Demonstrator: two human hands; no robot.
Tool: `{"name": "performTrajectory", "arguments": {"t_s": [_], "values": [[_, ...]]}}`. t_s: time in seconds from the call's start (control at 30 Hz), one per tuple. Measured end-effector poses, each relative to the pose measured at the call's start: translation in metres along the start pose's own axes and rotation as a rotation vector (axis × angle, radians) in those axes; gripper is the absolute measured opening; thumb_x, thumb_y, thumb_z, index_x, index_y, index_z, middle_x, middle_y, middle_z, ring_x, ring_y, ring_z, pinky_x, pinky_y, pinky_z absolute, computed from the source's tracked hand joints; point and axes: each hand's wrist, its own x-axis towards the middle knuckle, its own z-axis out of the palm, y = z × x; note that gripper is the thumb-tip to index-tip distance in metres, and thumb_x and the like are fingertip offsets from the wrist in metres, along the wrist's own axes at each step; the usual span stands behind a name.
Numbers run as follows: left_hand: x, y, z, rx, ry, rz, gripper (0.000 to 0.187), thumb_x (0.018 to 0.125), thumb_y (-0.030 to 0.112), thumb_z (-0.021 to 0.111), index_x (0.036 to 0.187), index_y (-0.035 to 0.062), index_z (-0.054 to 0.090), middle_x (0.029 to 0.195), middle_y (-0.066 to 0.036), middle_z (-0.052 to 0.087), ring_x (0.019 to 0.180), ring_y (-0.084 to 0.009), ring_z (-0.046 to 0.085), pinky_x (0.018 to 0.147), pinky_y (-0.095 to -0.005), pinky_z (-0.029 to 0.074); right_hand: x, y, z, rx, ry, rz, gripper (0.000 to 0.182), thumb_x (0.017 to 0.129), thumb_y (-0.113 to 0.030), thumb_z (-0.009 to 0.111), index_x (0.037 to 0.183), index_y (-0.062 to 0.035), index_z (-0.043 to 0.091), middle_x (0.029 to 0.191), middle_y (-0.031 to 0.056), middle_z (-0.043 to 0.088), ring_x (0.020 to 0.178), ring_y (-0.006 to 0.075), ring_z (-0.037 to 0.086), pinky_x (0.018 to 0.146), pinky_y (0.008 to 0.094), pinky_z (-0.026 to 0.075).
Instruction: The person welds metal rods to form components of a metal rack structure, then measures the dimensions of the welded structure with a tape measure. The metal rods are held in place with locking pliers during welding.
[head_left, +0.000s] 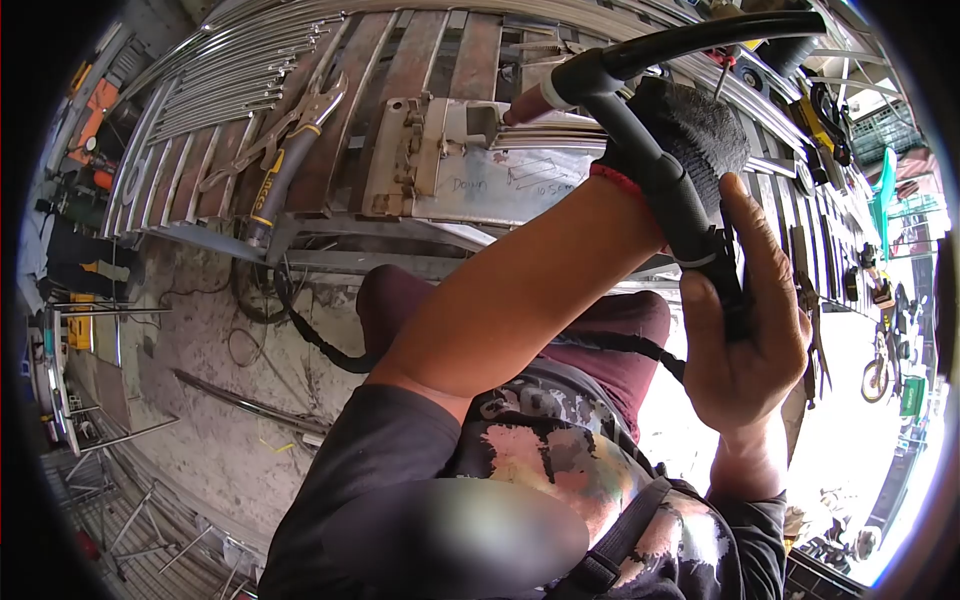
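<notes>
My right hand (745, 320), bare, is closed around the lower end of a TIG welding torch (645, 150), thumb on one side and fingers on the other. The torch has a pinkish nozzle (530, 105) pointing left and a long black back cap (720, 42). My left hand (705, 125) wears a dark knit glove with a red cuff. It is behind the torch handle, its fingers mostly hidden, so its grip cannot be made out. Below the nozzle lies a metal plate (500, 185) with handwriting, joined to a rusty, notched piece (412, 150).
On the slatted metal bench (345, 150) lie locking pliers (290, 135), a grey-yellow tool handle (280, 190) and several shiny rods (235, 75). A black cable (310, 335) hangs below the bench edge. Long metal bars (250, 405) lie on the floor.
</notes>
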Motion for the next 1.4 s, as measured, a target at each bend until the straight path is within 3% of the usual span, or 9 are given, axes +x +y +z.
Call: {"name": "performTrajectory", "arguments": {"t_s": [1.0,1.4], "values": [[-0.007,-0.006,-0.005,0.017,0.005,-0.004,0.025,0.091,0.026,0.066,0.107,0.0110,0.078,0.102,-0.014,0.078,0.102,-0.0293,0.075,0.087,-0.0406,0.058,0.014,-0.004,-0.004,-0.092,-0.027,-0.047,0.052,0.096,0.007,0.064,0.147,0.0119,0.056,0.144,0.0290,0.065,0.135,0.0358,0.064,0.115,0.0433,0.048],[-0.002,-0.006,-0.001,0.005,0.009,-0.006,0.024,0.091,0.025,0.066,0.105,0.0111,0.079,0.101,-0.014,0.078,0.100,-0.0290,0.075,0.085,-0.0409,0.058,0.013,-0.003,-0.002,-0.081,-0.027,-0.028,0.055,0.097,0.005,0.066,0.150,0.0124,0.053,0.147,0.0287,0.063,0.133,0.0326,0.065,0.110,0.0383,0.052]]}}
